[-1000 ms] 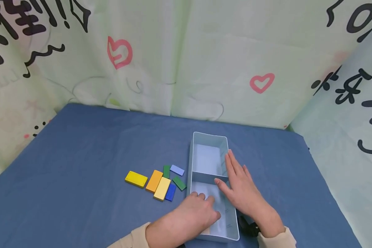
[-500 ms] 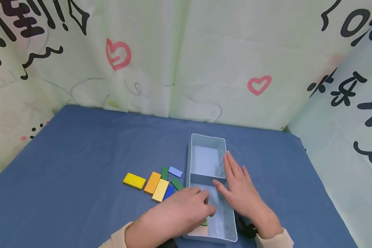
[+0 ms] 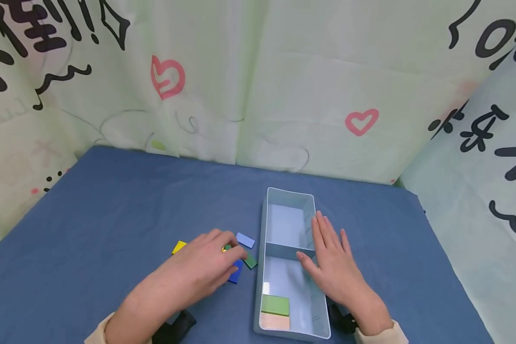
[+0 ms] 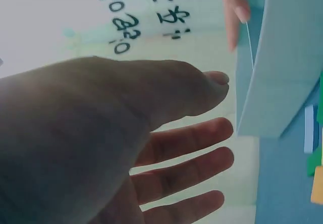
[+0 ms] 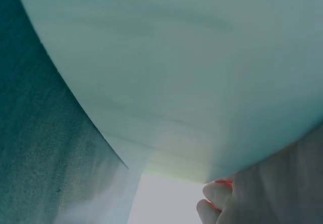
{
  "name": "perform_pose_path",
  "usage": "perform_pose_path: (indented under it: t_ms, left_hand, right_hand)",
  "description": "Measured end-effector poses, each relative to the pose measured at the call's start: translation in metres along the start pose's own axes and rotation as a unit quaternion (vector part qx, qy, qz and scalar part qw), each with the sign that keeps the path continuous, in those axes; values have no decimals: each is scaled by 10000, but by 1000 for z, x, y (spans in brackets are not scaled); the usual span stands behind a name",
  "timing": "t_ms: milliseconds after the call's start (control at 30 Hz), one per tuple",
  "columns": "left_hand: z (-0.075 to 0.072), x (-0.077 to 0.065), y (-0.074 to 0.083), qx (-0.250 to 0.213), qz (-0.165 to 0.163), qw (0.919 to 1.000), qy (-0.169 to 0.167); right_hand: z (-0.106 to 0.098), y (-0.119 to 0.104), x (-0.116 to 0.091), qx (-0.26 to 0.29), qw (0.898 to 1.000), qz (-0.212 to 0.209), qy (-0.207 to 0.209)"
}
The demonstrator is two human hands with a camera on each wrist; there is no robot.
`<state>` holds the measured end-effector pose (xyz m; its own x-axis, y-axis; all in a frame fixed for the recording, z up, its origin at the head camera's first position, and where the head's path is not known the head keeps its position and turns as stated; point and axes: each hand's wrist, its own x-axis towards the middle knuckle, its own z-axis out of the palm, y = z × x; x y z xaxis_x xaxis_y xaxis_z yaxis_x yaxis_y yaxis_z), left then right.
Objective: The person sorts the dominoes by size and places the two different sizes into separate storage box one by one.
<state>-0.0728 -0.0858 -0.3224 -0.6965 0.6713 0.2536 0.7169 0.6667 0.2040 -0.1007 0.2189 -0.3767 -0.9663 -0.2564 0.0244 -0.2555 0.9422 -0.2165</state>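
- Green-white curtain (image 3: 284,86) with black writing and pink hearts hangs along the far side and both flanks.
- Blue cloth (image 3: 124,200) covers the table.
- Pale blue box (image 3: 288,220) stands right of centre, a divider splitting it into far and near compartments.
- Left hand (image 3: 210,263) has moved from the near compartment, where it was half a second ago, leftward over the loose blocks; its thumb and fingers are apart, with nothing between them, and it blocks the head view of several pieces.
- Right hand (image 3: 337,267) stays at the box's right wall, fingers straight.
- Light green block (image 3: 275,305), mostly hidden earlier, now shows fully in the near compartment's left side, just beyond a beige block (image 3: 275,321).
- Yellow block (image 3: 178,246) peeks out left of the left hand; blue block (image 3: 235,273), dark green block (image 3: 250,261) and light blue block (image 3: 245,240) lie right of it, outside the box.
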Motion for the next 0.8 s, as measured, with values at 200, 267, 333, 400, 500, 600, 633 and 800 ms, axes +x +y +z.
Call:
perform_pose_path:
  t_ms: [200, 267, 333, 400, 500, 600, 633, 800]
  left_hand:
    - [4, -1, -17, 58, -424, 9990, 107]
    - [6, -1, -23, 56, -709, 9975, 33]
    - [8, 0, -29, 52, -996, 9949, -113]
    - [11, 0, -34, 15, -1237, 9919, -279]
    - [17, -3, -41, -92, -1521, 9865, -607]
    - [24, -7, -46, -244, -1793, 9795, -886]
    - [26, -7, -48, -268, -1862, 9775, -951]
    - [31, -9, -52, -334, -2141, 9691, -1181]
  right_hand:
    - [3, 1, 0, 57, 9999, 38, -92]
    - [3, 2, 0, 68, 9999, 31, -100]
    - [2, 2, 1, 103, 9999, 23, -79]
    - [1, 3, 1, 142, 9999, 33, -70]
    - [2, 2, -1, 208, 9997, 41, -110]
    - [2, 3, -1, 265, 9995, 24, -148]
    - [3, 3, 0, 273, 9995, 13, -147]
    - [3, 5, 2, 292, 9995, -8, -127]
